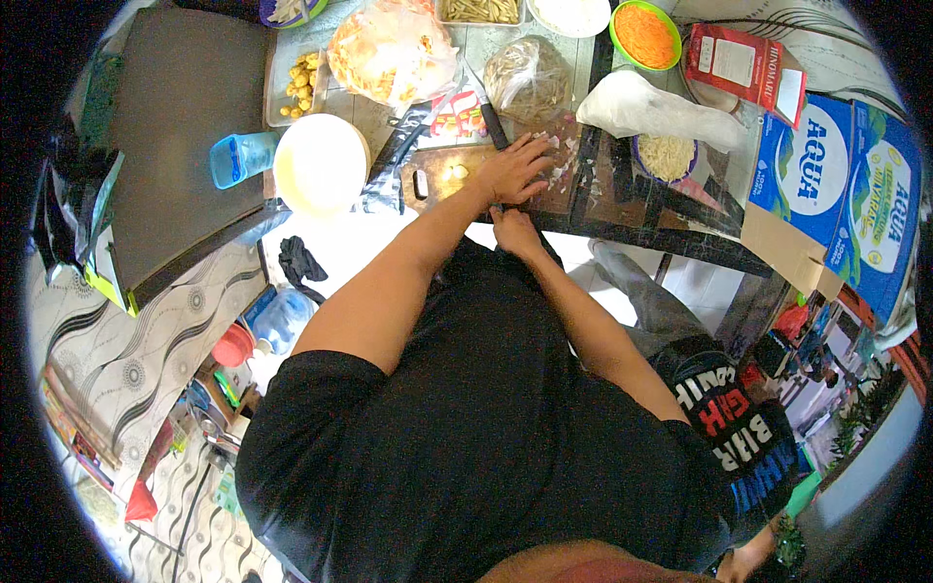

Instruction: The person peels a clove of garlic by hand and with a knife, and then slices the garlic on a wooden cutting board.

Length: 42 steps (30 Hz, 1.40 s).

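My left hand [516, 169] lies palm down on a brown cutting board [430, 160], fingers apart. Just beyond its knuckles is the black-handled knife [493, 125], its blade pointing away from me. Pale scraps of skin [560, 157] are scattered by my fingertips. To the left of my hand sit a few peeled cloves [455, 173], likely garlic, and a small white-and-black object [420, 185]. My right hand [516, 232] is curled at the near table edge, close below the left. Whether it grips something is hard to see.
Left stand a white tub [321, 164] and a blue container [244, 159]. Beyond are bags of shredded food [393, 55] and brown strips [528, 76], plus a green bowl of grated carrot [646, 35]. At right are a bowl of white shreds [665, 157] and Aqua cartons [809, 160]. A person [729, 415] sits beside me.
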### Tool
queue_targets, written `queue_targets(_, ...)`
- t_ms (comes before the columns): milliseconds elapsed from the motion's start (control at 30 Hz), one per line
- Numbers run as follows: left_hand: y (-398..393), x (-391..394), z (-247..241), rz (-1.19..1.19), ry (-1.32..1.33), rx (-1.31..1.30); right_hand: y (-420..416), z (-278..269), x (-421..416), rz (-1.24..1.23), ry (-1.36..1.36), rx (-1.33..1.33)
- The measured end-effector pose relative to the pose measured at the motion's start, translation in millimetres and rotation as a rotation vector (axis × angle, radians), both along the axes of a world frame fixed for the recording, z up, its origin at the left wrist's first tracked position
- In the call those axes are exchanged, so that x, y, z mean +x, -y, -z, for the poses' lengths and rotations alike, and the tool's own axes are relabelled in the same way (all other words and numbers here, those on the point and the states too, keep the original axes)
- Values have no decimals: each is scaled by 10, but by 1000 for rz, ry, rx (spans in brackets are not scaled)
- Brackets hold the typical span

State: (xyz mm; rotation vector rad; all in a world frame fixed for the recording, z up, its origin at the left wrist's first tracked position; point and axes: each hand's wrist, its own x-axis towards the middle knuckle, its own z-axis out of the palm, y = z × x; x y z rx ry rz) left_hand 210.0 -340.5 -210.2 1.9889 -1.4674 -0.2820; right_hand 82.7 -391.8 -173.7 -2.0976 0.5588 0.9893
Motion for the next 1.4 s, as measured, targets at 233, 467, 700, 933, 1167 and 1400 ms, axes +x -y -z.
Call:
queue_targets(233, -369, 34, -535, -385, -486, -212, 236, 235, -19, 474, -219, 515)
queue_targets(467, -1454, -395, -249, -599, -177, 72, 373, 391, -240, 319, 57, 306)
queue_targets(700, -1456, -634, -268, -756, -182, 6, 424, -111, -113, -125, 335, -270)
queue_targets(933, -1163, -450, -354, -775, -96, 75, 520, -274, 35, -273, 389, -302)
queue_targets(1167, -1041, -299, -586, -737, -30, 211, 743, -317, 41, -274, 335, -320)
queue_targets(1400, -1268, -178, -342, -684, 177, 335, 833, -365, -4, -263, 339, -371)
